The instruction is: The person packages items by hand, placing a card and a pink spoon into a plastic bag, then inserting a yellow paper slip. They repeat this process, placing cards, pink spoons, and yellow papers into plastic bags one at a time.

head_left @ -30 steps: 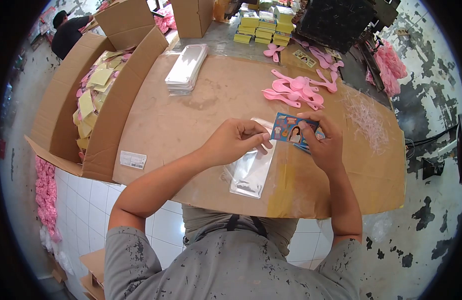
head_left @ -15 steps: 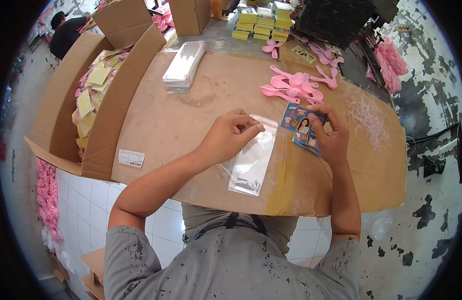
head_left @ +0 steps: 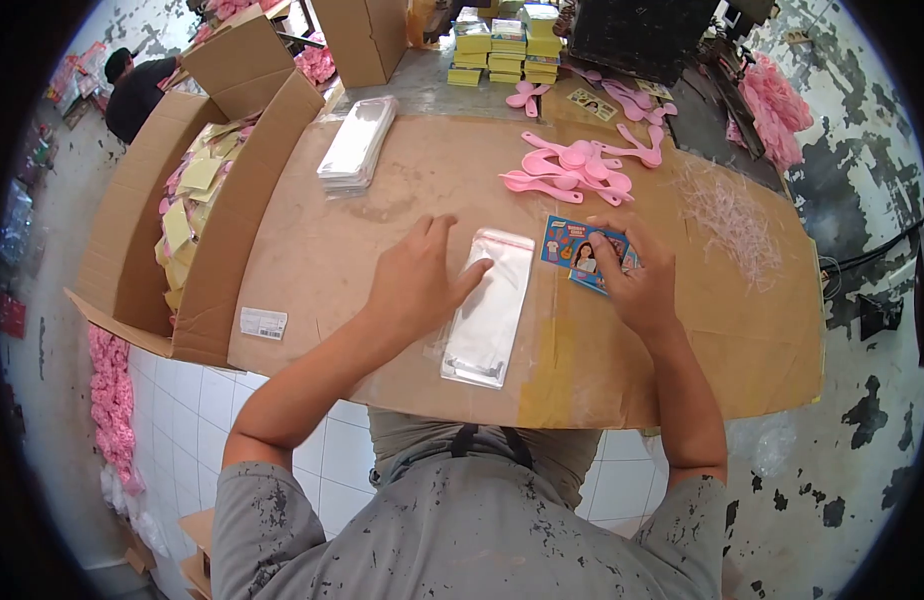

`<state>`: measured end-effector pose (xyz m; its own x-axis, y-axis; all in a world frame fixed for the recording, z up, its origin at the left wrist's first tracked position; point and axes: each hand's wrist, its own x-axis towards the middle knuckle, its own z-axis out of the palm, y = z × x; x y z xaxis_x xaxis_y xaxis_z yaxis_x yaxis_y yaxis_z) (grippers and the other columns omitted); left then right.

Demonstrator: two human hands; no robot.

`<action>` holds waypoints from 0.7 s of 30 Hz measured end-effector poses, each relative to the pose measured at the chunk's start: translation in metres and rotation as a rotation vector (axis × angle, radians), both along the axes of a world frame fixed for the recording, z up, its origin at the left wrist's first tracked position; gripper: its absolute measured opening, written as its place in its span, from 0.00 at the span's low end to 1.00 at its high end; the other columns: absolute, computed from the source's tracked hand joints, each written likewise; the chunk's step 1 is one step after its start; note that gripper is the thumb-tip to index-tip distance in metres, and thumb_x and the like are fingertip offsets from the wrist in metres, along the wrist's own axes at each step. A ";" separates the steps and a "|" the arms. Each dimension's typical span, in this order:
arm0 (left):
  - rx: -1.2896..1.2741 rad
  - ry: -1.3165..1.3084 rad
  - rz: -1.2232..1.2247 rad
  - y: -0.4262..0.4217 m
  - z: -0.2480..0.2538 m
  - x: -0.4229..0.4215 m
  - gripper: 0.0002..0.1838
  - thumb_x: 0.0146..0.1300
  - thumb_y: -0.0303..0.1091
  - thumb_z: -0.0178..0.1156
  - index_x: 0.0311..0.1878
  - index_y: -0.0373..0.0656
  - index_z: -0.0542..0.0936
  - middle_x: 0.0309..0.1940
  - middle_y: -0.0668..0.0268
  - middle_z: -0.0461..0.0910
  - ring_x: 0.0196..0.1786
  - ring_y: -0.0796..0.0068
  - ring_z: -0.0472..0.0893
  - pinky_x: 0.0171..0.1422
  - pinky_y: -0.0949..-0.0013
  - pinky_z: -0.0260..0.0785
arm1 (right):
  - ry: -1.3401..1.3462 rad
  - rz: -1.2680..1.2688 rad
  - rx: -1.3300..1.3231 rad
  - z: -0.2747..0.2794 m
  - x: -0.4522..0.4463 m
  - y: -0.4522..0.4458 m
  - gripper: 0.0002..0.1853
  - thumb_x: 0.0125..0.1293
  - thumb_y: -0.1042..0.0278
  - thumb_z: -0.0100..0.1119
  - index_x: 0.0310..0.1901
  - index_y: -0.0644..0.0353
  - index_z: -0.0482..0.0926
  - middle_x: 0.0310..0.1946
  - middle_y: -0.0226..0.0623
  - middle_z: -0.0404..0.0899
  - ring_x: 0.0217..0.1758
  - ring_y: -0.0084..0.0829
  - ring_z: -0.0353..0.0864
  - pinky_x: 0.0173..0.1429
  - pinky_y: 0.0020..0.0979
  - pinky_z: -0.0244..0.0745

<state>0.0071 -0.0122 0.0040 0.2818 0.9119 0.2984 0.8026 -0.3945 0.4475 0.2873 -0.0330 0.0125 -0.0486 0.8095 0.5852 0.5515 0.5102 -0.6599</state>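
A stack of clear plastic bags point(head_left: 487, 320) lies flat on the cardboard-covered table in front of me. My left hand point(head_left: 417, 275) hovers at the bags' left edge, its thumb and fingers spread with nothing in them. In my right hand point(head_left: 637, 275) is a blue printed card point(head_left: 572, 243), pinched by the thumb on top; I cannot tell whether it is one card or several. Beyond that hand lies a pile of pink plastic spoons point(head_left: 572, 165). Another pile of clear bags point(head_left: 357, 145) rests farther back on the left.
An open cardboard box point(head_left: 247, 190) full of yellow and pink packets stands at the left. Stacks of yellow-edged cards point(head_left: 507, 50) are at the back. Thin plastic strips point(head_left: 732, 215) lie at the right, near a black box point(head_left: 632, 40). A person point(head_left: 137, 90) is at the far left.
My left hand has opened from a pinch over the bags and moved left. My right hand still holds the blue card. The whole view has shifted slightly.
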 end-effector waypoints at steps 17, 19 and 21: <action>-0.368 -0.265 0.004 -0.026 -0.013 0.023 0.23 0.58 0.34 0.74 0.52 0.36 0.77 0.42 0.57 0.84 0.45 0.60 0.85 0.50 0.60 0.77 | -0.036 0.032 0.003 -0.004 0.000 -0.001 0.08 0.70 0.73 0.67 0.48 0.62 0.85 0.40 0.43 0.87 0.41 0.39 0.88 0.46 0.36 0.81; -0.461 -0.461 -0.038 -0.021 -0.004 0.011 0.22 0.58 0.31 0.73 0.53 0.37 0.77 0.40 0.57 0.85 0.42 0.63 0.85 0.50 0.63 0.76 | 0.004 -0.013 -0.041 0.005 0.003 -0.004 0.08 0.70 0.75 0.66 0.49 0.65 0.86 0.43 0.42 0.88 0.44 0.32 0.88 0.50 0.33 0.81; -0.361 -0.491 -0.056 -0.012 0.011 -0.005 0.21 0.57 0.27 0.71 0.53 0.36 0.77 0.36 0.55 0.84 0.39 0.57 0.84 0.49 0.61 0.77 | 0.027 -0.047 -0.019 0.010 0.007 -0.004 0.09 0.70 0.76 0.66 0.50 0.65 0.86 0.44 0.41 0.89 0.45 0.29 0.88 0.52 0.32 0.81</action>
